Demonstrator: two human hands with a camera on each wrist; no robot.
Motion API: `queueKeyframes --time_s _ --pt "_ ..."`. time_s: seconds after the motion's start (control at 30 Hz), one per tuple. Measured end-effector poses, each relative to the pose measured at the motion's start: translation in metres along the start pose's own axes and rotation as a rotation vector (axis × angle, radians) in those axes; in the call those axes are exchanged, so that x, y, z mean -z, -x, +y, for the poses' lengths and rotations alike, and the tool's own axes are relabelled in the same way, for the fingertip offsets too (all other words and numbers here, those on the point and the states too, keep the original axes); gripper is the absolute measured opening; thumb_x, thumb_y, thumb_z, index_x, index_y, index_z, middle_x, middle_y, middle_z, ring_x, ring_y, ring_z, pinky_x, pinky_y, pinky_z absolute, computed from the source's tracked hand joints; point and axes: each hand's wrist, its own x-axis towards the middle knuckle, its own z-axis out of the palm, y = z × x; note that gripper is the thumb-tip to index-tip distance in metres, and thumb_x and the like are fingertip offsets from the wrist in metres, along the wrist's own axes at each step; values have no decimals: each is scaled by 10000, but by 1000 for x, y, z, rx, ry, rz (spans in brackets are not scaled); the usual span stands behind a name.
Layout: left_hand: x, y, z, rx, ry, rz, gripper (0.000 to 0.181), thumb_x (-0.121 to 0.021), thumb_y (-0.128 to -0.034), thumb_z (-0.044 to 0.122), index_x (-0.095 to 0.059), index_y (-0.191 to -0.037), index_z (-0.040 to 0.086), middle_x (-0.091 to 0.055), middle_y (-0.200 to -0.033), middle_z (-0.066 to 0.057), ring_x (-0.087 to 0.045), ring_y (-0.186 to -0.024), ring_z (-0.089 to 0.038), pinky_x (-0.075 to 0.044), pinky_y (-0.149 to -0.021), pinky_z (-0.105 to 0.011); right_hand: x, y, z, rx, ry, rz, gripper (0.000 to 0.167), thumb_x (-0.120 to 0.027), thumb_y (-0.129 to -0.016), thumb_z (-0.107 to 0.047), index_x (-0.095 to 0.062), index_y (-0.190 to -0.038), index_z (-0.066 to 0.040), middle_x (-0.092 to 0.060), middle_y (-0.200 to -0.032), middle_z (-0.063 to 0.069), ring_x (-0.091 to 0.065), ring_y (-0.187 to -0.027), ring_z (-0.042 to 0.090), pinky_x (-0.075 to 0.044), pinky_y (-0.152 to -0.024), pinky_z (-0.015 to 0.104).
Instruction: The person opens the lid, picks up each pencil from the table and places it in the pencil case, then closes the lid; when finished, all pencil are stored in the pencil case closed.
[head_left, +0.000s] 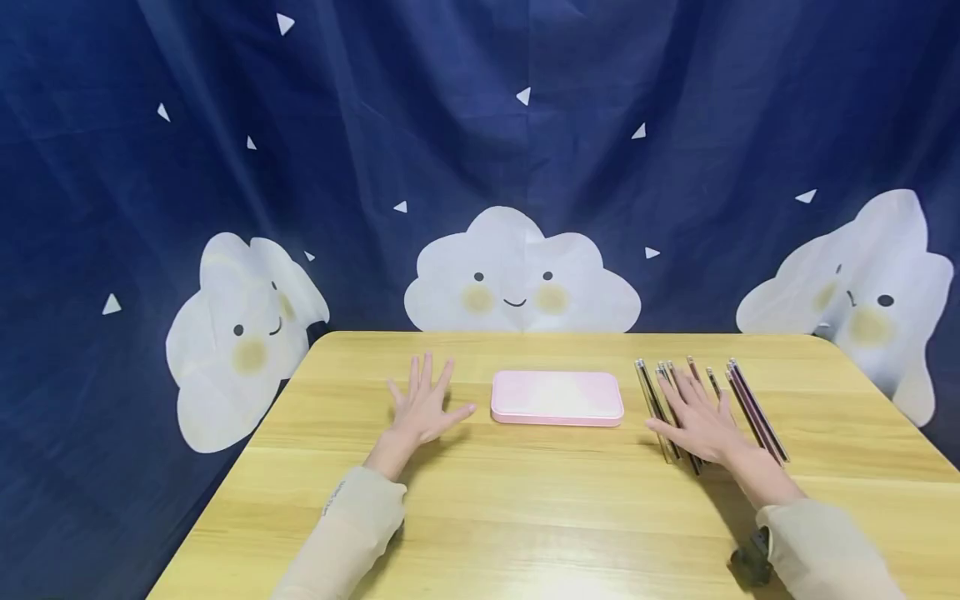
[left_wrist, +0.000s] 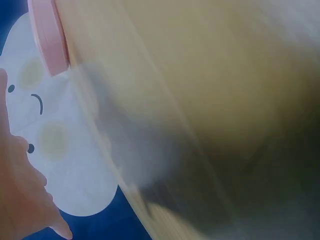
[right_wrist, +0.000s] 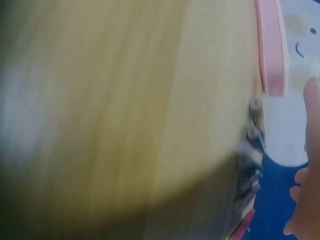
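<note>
A flat pink case (head_left: 557, 397) with rounded corners lies closed near the middle of the table; its side shows in the left wrist view (left_wrist: 50, 37) and the right wrist view (right_wrist: 273, 50). Left of it, my left hand (head_left: 422, 410) is held over the wood with fingers spread and nothing in them. My right hand (head_left: 701, 423) is spread above several slim pencils (head_left: 757, 412) at the right and hides part of them. Whether it touches them I cannot tell. In the right wrist view the pencils' ends (right_wrist: 252, 132) are blurred.
The wooden table (head_left: 525, 517) has a rounded far edge. Behind it hangs a dark blue curtain (head_left: 450, 125) printed with white smiling clouds (head_left: 517, 250) and small triangles. A dark device (head_left: 752, 560) sits at the right wrist by the sleeve.
</note>
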Motion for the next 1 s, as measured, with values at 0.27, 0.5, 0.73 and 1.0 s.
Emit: queueKeyframes --time_s 0.27,0.5,0.73,1.0 --pt "-5 -7 8 -27 49 -45 884 -491 -795 656 -129 -1477 226 106 -1517 -121 94 -1379 -322 77 -978 -696 -11 -19 -25 83 -64 -52 809 -517 -882 -468 -215 -1414 61 -87 -1452 329 -93 -1321 481 -64 -1009 671" --pt "-12 -16 12 -115 60 -95 951 -550 -766 645 -132 -1477 171 -62 -1510 -181 -96 -1364 -378 4 -1008 -677 -25 -35 -54 167 -32 -22 797 -554 -864 -448 -270 -1386 83 -165 -1426 343 -158 -1319 458 -141 -1055 588" --pt "-20 -26 16 -166 117 -142 1028 -632 -702 631 -158 -1471 142 -206 -1495 -121 -227 -1320 -351 -97 -1019 -660 -39 -49 -77 246 -8 -23 776 -536 -867 -468 -306 -1380 67 -222 -1420 321 -210 -1315 436 -153 -1064 569" --pt "-28 -34 28 -225 158 -178 1068 -690 -647 624 -206 -1459 127 -256 -1488 -64 -287 -1264 -308 -217 -1014 -562 -41 -60 -89 277 -5 -64 757 -531 -871 -473 -308 -1395 27 -229 -1448 259 -199 -1330 414 -141 -1064 577"
